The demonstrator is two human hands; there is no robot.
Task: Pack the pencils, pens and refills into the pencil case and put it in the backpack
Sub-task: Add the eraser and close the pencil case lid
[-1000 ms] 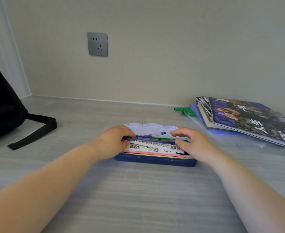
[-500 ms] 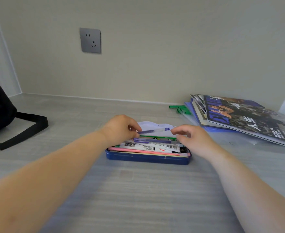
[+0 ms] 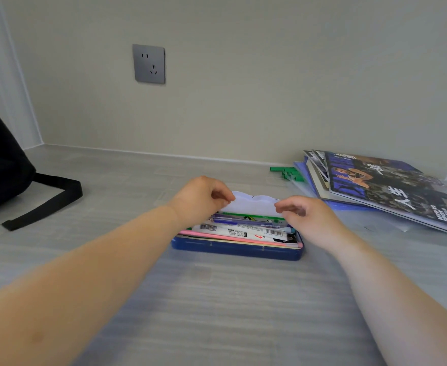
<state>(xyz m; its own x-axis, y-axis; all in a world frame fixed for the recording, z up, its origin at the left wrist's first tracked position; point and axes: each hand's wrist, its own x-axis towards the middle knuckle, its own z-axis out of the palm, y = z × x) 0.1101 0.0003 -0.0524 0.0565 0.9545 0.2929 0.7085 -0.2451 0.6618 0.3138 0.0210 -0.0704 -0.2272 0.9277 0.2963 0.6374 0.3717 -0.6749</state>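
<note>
A flat blue pencil case [image 3: 237, 248] lies open on the grey desk, filled with packaged refills, a pink strip, a green pack and a purple pen [image 3: 239, 221] on top. Its pale lid [image 3: 254, 204] stands up behind the contents. My left hand [image 3: 201, 199] pinches the lid's left corner. My right hand [image 3: 305, 216] hovers at the lid's right end with curled fingers; whether it touches the lid is unclear. The black backpack [image 3: 0, 159] sits at the far left, its strap [image 3: 45, 204] trailing over the desk.
A stack of magazines and a blue folder [image 3: 386, 188] lies at the right, with green pieces [image 3: 288, 173] beside it near the wall. A grey wall socket [image 3: 149, 63] is above the desk.
The purple pen that both hands held above the case now lies inside it. Both hands have risen to the upright lid's two ends.
</note>
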